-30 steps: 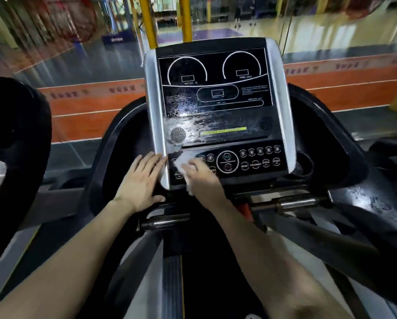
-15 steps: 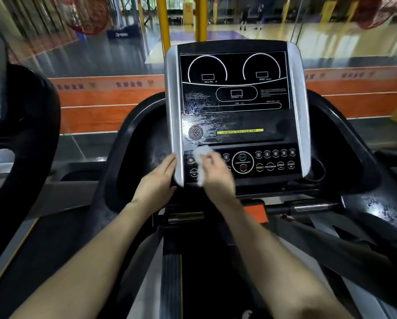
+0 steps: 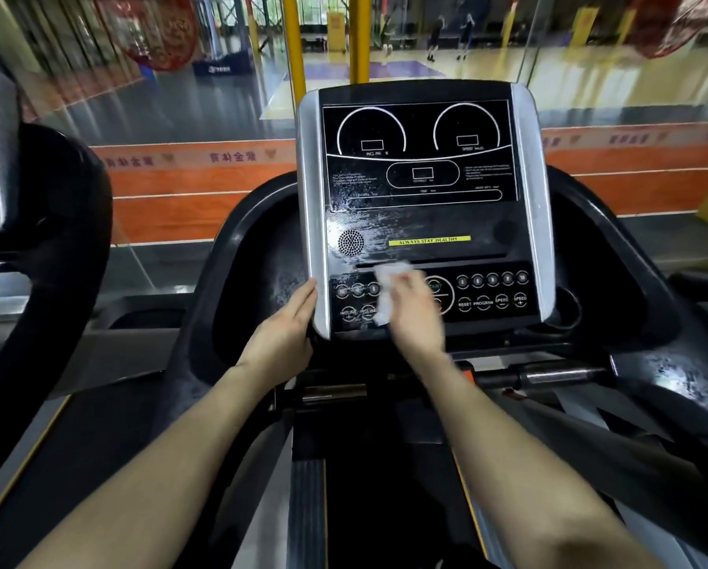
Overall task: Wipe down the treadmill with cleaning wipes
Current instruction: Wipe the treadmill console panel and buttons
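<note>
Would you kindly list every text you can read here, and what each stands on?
"ALWAYS STAY HEALTHY": yellow strip on black treadmill console.
"INCLINE %": below left dial.
"RESET", "PROGRAM", "SPEED", "SPEED": right round buttons.
"INCLINE", "INCLINE": left round buttons.
Console small print, orange banner characters: too blurred.

L forearm (image 3: 171,441) & R forearm (image 3: 512,441) are shown bare to the bottom edge; L hand (image 3: 281,335) & R hand (image 3: 417,319) bare too, latter blurred.
</note>
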The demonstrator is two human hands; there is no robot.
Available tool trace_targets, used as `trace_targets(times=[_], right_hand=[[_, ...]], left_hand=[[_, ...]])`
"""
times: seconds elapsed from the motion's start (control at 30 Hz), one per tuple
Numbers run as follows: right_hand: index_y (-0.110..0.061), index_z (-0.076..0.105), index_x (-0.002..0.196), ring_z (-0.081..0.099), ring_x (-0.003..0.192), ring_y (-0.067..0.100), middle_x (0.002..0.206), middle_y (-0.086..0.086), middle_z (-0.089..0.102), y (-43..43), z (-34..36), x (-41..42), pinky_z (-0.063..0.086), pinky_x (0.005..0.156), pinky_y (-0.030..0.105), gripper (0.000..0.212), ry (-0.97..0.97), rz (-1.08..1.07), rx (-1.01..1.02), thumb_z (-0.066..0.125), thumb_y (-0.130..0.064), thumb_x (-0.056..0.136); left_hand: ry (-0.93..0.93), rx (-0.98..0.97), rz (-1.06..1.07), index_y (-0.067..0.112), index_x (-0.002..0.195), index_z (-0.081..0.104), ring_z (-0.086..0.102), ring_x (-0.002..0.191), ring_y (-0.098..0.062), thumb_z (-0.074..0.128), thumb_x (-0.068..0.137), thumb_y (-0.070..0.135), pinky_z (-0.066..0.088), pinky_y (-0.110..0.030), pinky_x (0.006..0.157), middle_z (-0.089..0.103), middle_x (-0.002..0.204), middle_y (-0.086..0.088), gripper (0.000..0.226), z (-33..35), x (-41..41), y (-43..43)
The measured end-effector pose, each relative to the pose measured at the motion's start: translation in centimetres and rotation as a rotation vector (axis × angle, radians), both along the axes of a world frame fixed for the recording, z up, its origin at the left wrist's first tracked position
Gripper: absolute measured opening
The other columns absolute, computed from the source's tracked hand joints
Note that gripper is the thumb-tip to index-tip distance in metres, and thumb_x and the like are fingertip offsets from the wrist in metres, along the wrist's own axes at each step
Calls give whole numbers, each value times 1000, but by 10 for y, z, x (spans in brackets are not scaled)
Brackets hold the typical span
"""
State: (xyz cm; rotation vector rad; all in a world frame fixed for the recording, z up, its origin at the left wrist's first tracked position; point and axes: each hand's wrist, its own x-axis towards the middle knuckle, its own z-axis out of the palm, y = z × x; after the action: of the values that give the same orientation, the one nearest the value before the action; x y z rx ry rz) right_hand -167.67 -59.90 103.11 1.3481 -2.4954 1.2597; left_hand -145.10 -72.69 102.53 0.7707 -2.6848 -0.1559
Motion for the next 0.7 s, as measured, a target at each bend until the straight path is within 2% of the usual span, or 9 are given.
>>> trace_targets(times=[0.1, 0.17, 0.27, 0.33, 0.43, 0.53, 0.57, 0.63, 0.7], right_hand=[[-7, 61, 139, 65, 109, 35, 137, 13, 48, 40, -3, -70, 47, 100, 33, 36, -210, -546, -155, 54, -10, 104], [-4, 63, 137, 64, 107, 41, 136, 19, 49, 36, -1, -59, 47, 101, 39, 34, -237, -555, -150, 53, -13, 105], [-10, 69, 135, 61, 110, 24, 126, 8, 56, 7, -2, 9, 44, 100, 30, 32, 89, 47, -129, 57, -15, 106], [-17, 67, 140, 60, 109, 20, 128, 2, 56, -35, 17, 32, 48, 98, 32, 33, 207, 281, -146, 54, -18, 109], [-24, 59, 148, 60, 104, 23, 132, 1, 50, -102, 59, 38, 55, 96, 40, 48, 210, 190, -119, 54, -4, 104], [-22, 53, 154, 54, 105, 18, 132, 2, 48, -110, 41, 47, 50, 104, 35, 63, 178, 181, -87, 54, 5, 97], [-23, 51, 156, 53, 106, 15, 130, -1, 51, -95, 13, 57, 46, 106, 30, 64, 258, 211, -87, 51, 3, 98], [-42, 48, 155, 47, 113, -8, 127, -27, 52, -46, -40, 83, 31, 111, 12, 52, 465, 213, 32, 36, -21, 109], [-50, 55, 137, 45, 108, -22, 114, -41, 49, -31, -56, 88, 33, 102, 5, 37, 417, 263, 1, 30, -40, 112]], left_hand=[[-14, -21, -8, 10, 171, 21, 49, 149, -18, 64, 81, 10, 58, -29, 103, 8, 180, 5, 100, -1, -1, 2], [-7, -17, -18, 11, 170, 24, 45, 152, -21, 65, 82, 12, 54, -34, 111, 12, 180, 4, 97, 0, 0, 2], [-29, -61, 11, 13, 166, 37, 48, 147, -31, 66, 85, 16, 45, -40, 121, 30, 175, 0, 86, 6, 11, -5], [-23, -137, 44, 12, 158, 51, 52, 141, -34, 69, 86, 16, 43, -41, 122, 44, 168, -5, 75, 12, 26, -13], [-49, -262, 63, 10, 144, 66, 48, 135, -29, 79, 82, 19, 37, -41, 123, 57, 155, -11, 64, 20, 51, -26], [-107, -244, 114, 11, 140, 68, 43, 139, -25, 79, 87, 31, 30, -42, 128, 59, 153, -11, 58, 11, 77, -33], [-135, -219, 118, 11, 140, 68, 46, 141, -26, 76, 89, 35, 28, -42, 130, 59, 153, -11, 57, 3, 85, -33], [-175, -195, 108, 11, 137, 70, 52, 142, -27, 68, 93, 40, 24, -44, 132, 60, 152, -11, 53, -18, 99, -32], [-181, -198, 92, 10, 129, 75, 57, 139, -27, 62, 95, 38, 26, -46, 132, 66, 142, -11, 46, -32, 105, -31]])
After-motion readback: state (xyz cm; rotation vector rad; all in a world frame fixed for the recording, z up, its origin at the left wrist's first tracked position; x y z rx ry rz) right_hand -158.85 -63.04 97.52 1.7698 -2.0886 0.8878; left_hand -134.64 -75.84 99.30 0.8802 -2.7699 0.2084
